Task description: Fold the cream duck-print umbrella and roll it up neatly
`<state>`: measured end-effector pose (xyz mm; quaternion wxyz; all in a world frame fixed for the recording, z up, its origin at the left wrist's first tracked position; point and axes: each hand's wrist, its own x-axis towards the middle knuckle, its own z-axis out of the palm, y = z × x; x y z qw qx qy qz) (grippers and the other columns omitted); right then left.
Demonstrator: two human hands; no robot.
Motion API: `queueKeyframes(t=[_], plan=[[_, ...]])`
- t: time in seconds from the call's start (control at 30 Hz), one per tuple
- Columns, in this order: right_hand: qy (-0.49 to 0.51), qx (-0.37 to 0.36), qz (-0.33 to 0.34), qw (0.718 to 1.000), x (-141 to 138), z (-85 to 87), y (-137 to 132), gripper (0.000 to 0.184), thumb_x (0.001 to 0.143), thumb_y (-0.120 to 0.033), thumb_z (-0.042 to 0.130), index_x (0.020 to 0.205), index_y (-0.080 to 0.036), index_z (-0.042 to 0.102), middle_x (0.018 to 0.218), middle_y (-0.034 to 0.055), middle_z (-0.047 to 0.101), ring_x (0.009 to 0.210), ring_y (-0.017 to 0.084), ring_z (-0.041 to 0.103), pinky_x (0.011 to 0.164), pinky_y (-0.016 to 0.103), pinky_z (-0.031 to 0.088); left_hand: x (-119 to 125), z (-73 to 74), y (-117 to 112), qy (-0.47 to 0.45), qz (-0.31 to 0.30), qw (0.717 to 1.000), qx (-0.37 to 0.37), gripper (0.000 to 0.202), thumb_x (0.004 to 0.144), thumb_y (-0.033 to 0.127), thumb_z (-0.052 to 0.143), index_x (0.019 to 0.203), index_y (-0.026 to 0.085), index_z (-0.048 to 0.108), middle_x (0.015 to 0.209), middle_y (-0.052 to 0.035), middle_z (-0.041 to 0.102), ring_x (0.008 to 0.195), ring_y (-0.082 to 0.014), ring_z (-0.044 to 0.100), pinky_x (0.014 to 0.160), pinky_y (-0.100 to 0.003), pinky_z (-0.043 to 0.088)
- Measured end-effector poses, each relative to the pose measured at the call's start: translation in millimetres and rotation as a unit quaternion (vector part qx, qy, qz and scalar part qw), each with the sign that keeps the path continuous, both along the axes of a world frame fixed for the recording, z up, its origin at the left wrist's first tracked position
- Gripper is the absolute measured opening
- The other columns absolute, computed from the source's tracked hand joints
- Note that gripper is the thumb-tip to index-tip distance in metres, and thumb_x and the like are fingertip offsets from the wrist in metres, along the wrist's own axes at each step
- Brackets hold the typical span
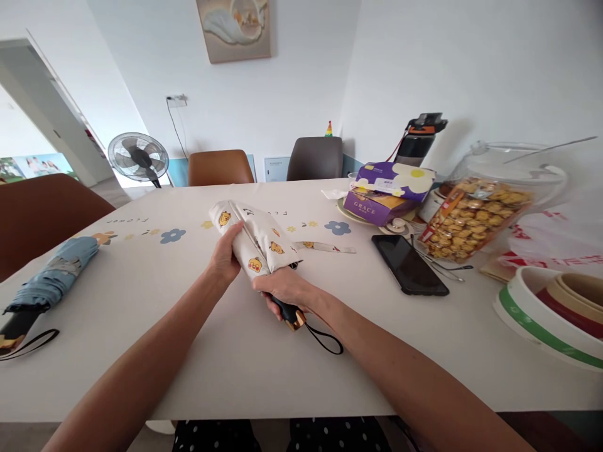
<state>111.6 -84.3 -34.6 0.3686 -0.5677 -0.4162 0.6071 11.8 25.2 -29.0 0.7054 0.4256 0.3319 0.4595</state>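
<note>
— White folded umbrella (257,242), over the table (188,351): who grips what?

— Left hand (226,254) wraps its canopy, fingers closed to bunch the fabric. Right hand (285,290) clenches the dark handle (291,314), apparently steadying it. The closing strap (325,248) trails loose beyond those fingers; a blue umbrella (49,282) lies well left.

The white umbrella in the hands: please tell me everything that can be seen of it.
The white umbrella is folded, its fabric printed with small yellow cartoon figures. It lies slanted just above the table. The left hand wraps its canopy; the right hand grips its dark handle, from which a black loop hangs. Its closing strap lies loose toward the right.
</note>
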Motion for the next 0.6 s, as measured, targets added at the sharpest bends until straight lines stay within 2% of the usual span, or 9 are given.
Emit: queueKeyframes(t=[0.1,0.2,0.33,0.4,0.47,0.53,0.6], plan=[[0.042,-0.008,0.012,0.999,-4.6,-1.7,-1.5,0.018,0.070,-0.025,0.057,0.059,-0.018,0.044,0.037,-0.0030,0.046,0.031,0.011,0.045,0.027,0.021,0.037,-3.0,0.8,2.9,-0.010,-0.017,1.000,-0.017,0.045,0.072,0.041,0.058,0.111,0.018,0.056,0.096,-0.0089,0.067,0.083,-0.0261,0.064,0.074,-0.040,0.055],[0.102,0.013,-0.005,0.995,-10.5,-3.7,-2.0,0.020,0.069,-0.031,0.063,0.072,-0.017,0.049,0.050,-0.0025,0.053,0.034,0.011,0.049,0.029,0.023,0.042,-4.3,1.0,4.0,-0.012,-0.035,0.999,-0.034,0.047,0.072,0.039,0.057,0.114,0.016,0.055,0.090,-0.0098,0.067,0.081,-0.0273,0.064,0.073,-0.042,0.055],[0.179,0.036,-0.035,0.983,-15.4,-1.5,-3.0,0.037,0.064,-0.030,0.069,0.093,-0.017,0.050,0.069,-0.0004,0.058,0.048,0.015,0.061,0.034,0.025,0.049,-6.2,1.7,3.6,-0.015,-0.039,0.999,-0.014,0.046,0.074,0.041,0.053,0.112,0.017,0.056,0.089,-0.0090,0.067,0.081,-0.0278,0.064,0.073,-0.044,0.054],[0.205,0.030,-0.014,0.978,-16.1,-0.7,-3.6,0.033,0.066,-0.028,0.067,0.092,-0.016,0.051,0.066,-0.0008,0.058,0.045,0.013,0.058,0.034,0.023,0.047,-6.3,0.5,3.3,-0.013,-0.056,0.998,-0.013,0.047,0.073,0.045,0.054,0.111,0.017,0.057,0.088,-0.0095,0.067,0.081,-0.0286,0.064,0.074,-0.045,0.053],[0.215,0.009,0.004,0.977,-16.1,-1.9,-3.7,0.023,0.069,-0.027,0.064,0.084,-0.015,0.052,0.058,-0.0025,0.055,0.037,0.009,0.050,0.033,0.020,0.042,-5.6,-2.5,5.3,-0.002,-0.067,0.997,-0.028,0.049,0.072,0.050,0.055,0.108,0.016,0.059,0.085,-0.0110,0.067,0.082,-0.0297,0.063,0.074,-0.045,0.053],[0.226,-0.013,0.003,0.974,-16.2,-4.9,-3.4,0.017,0.070,-0.025,0.063,0.077,-0.016,0.052,0.052,-0.0050,0.050,0.034,0.006,0.042,0.032,0.019,0.039,-5.7,-6.6,11.6,0.012,-0.057,0.997,-0.046,0.050,0.070,0.053,0.055,0.103,0.015,0.060,0.084,-0.0117,0.067,0.082,-0.0297,0.063,0.073,-0.044,0.053],[0.248,-0.033,0.007,0.968,-16.4,-8.1,-3.3,0.016,0.069,-0.024,0.064,0.074,-0.016,0.051,0.055,-0.0057,0.048,0.035,0.004,0.040,0.032,0.018,0.038,-9.4,-11.1,23.4,0.012,-0.022,0.998,-0.060,0.043,0.070,0.051,0.055,0.096,0.016,0.060,0.082,-0.0109,0.067,0.081,-0.0281,0.063,0.072,-0.042,0.053]])
